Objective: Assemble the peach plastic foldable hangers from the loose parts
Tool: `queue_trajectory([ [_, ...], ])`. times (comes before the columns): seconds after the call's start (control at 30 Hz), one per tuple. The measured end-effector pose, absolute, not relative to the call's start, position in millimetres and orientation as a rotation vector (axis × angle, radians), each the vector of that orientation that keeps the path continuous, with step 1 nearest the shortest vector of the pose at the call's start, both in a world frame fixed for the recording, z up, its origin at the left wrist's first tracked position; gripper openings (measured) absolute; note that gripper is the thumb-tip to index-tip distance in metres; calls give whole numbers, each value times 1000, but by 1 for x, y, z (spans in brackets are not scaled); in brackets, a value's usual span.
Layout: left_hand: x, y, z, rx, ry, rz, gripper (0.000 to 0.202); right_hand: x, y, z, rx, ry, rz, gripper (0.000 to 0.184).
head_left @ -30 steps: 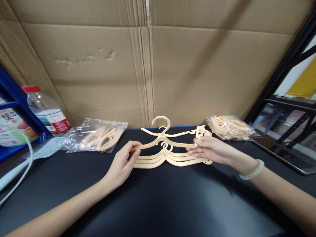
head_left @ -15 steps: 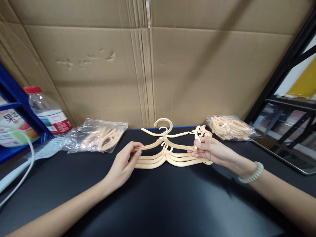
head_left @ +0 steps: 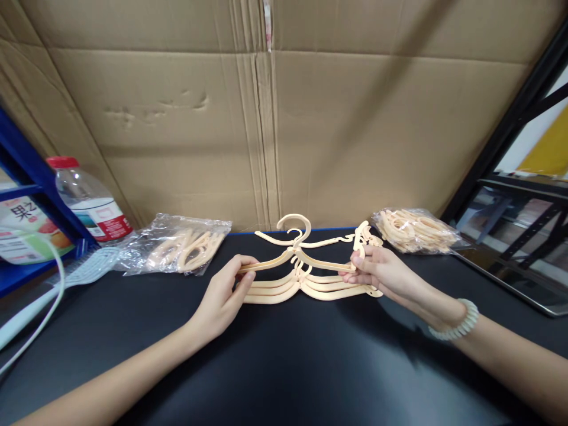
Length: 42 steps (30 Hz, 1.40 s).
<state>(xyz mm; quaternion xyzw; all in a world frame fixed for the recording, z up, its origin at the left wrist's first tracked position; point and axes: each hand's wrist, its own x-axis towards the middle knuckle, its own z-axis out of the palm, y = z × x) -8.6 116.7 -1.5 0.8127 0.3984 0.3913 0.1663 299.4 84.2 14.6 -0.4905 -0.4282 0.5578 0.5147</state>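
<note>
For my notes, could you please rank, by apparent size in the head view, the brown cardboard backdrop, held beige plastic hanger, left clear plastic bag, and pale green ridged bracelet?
1. Brown cardboard backdrop
2. Held beige plastic hanger and left clear plastic bag: too alike to rank
3. Pale green ridged bracelet

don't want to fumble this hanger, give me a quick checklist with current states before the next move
1. Left grip secure on the held hanger: ok, thumb and fingers pinch its left end.
2. Right grip at the opposite end: ok, fingers are on it.
3. Small upright piece joined to that end: cannot tell, fingers cover the meeting point.
4. Held hanger clear of the stacked hangers: cannot tell, they overlap in this view.
5. Bottle away from both hands: ok, far off to the left.
</note>
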Motion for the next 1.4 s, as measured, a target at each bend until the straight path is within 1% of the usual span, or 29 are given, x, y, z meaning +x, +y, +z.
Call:
queue_trajectory([
  [0.53,-8,113,2,2364,1166,1011,19,297,81,20,-1139,-1001,1303,34],
  [0.7,-10,111,6,2540,1201,903,19,300,83,18,-1106,-990,1299,30],
  [0.83,-13,111,17,2968,1191,788,21,300,83,17,-1102,-930,1312,26],
  [0.93,-16,110,28,3227,1144,647,26,300,83,18,-1077,-932,1314,14],
  [1.07,-22,111,45,3273,1263,510,32,306,85,21,-987,-1016,1325,20],
  [1.13,-26,112,52,3265,1295,451,33,314,89,22,-962,-1043,1303,20],
  [1.3,-34,116,61,3269,1198,303,33,343,99,27,-950,-1165,1281,20],
  [1.4,-36,117,61,3255,1151,281,33,359,99,33,-1007,-1296,1225,19],
])
